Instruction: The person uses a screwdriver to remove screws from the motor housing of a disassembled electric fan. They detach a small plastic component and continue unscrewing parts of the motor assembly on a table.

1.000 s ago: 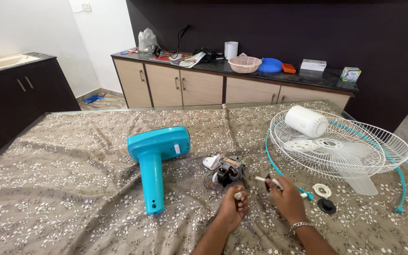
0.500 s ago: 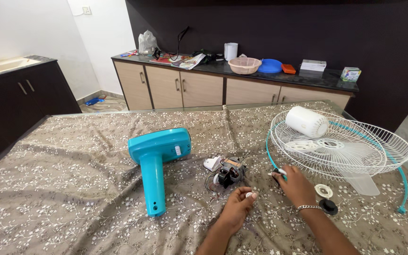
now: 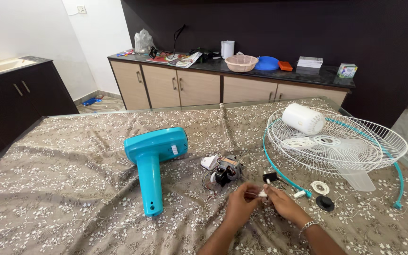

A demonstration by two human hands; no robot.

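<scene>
Both hands have come together since a moment ago. Our left hand [image 3: 242, 204] and right hand [image 3: 279, 203] now pinch a small white part [image 3: 262, 193] beside the motor [image 3: 226, 171] on the bench [image 3: 72, 189].

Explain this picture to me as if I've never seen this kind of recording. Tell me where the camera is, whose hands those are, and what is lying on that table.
The picture comes from a camera worn on a person's head, looking down at their own two bare hands. There is no machine. The left hand and the right hand meet over a table covered with a flowered cloth, and together they pinch a small white part; it is too small to tell exactly what it is. Around them lie pieces of a taken-apart fan: a turquoise stand housing, a small motor with wires, white wire grilles with a white cylindrical cover resting on them, and a white ring and a black cap on the cloth. Behind is a cabinet counter with bowls and boxes.
</scene>
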